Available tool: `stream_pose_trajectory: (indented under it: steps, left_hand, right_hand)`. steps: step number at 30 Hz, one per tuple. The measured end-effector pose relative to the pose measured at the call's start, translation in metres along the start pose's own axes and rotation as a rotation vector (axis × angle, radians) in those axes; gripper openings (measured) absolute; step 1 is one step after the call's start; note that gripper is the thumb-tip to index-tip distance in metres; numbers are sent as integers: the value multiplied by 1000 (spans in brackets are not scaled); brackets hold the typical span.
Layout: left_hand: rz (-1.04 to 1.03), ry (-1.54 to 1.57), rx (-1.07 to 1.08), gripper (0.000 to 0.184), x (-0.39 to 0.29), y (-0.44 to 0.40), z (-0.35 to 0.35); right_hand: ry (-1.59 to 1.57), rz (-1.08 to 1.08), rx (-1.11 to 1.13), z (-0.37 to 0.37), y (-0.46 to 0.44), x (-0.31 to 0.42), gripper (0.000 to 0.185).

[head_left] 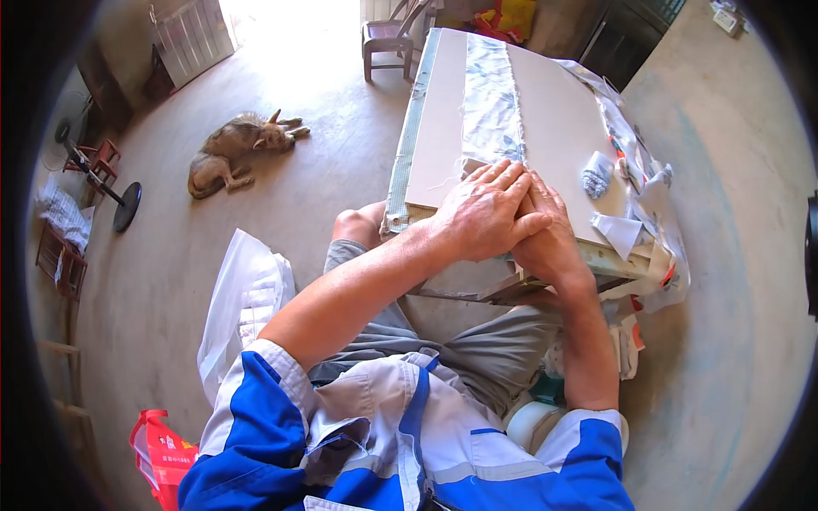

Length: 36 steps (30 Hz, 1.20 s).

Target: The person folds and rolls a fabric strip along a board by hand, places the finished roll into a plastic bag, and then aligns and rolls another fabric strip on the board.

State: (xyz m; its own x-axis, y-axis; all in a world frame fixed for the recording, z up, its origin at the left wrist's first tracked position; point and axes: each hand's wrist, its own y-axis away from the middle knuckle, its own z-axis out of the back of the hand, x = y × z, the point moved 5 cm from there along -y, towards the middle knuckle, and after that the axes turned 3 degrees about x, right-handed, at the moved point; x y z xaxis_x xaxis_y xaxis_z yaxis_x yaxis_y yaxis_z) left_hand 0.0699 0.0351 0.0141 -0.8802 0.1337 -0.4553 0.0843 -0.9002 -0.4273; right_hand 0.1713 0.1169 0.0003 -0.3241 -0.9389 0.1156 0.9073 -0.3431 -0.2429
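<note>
A long strip of white cloth [492, 94] with a faint blue-grey pattern runs lengthwise along the pale board on the table [554, 111]. My left hand [484, 211] lies flat across the near end of the strip, fingers stretched out together. Partly beneath it, my right hand [550, 234] is also laid flat, with some of its fingers hidden. Both hands overlap and cover the cloth's near end. Just left of the fingertips, a small pale edge and loose threads show. Whether anything lies under the palms is hidden.
A small grey-white bundle [597, 175] and a white scrap [617, 232] lie on the table's right, beside heaped cloth strips [652, 200]. A dog [243, 146] lies on the floor at left. Also around are a chair [390, 38], a fan [128, 207] and a red bag [164, 456].
</note>
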Motion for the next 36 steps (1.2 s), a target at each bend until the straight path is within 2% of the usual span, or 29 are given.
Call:
stream_pose_trajectory:
  steps: [2, 5, 12, 15, 16, 19, 20, 23, 24, 27, 31, 36]
  left_hand:
    - [52, -63, 45, 91, 3, 2, 0]
    - [85, -119, 83, 95, 9, 6, 2]
    - [92, -222, 108, 93, 20, 16, 4]
    - [71, -248, 110, 94, 18, 17, 6]
    - [68, -259, 104, 94, 16, 16, 5]
    - [65, -368, 129, 90, 10, 20, 6]
    - [60, -378, 123, 88, 9, 20, 6]
    - [53, -377, 117, 89, 9, 21, 7]
    - [51, -374, 113, 89, 9, 21, 6]
    - [47, -363, 102, 89, 10, 21, 6]
    - [52, -347, 102, 90, 10, 21, 7]
    - [43, -345, 99, 89, 10, 22, 7]
  right_hand:
    - [47, 22, -38, -3, 2, -2, 71]
    - [74, 41, -18, 2, 5, -1, 76]
    - [36, 56, -45, 2, 4, -3, 85]
    - [-95, 128, -30, 22, 7, -17, 83]
    - [-143, 143, -155, 37, 11, -21, 69]
    - [-385, -97, -196, 71, 25, -43, 54]
    - [-383, -102, -282, 81, 30, -44, 39]
    - [-434, -279, -128, 82, 37, -50, 31]
    - [-391, -240, -144, 78, 37, -48, 26]
    - [-252, -204, -60, 66, 35, -41, 27]
    - [-202, -176, -135, 53, 25, -46, 17]
    - [-160, -109, -131, 56, 10, -58, 15]
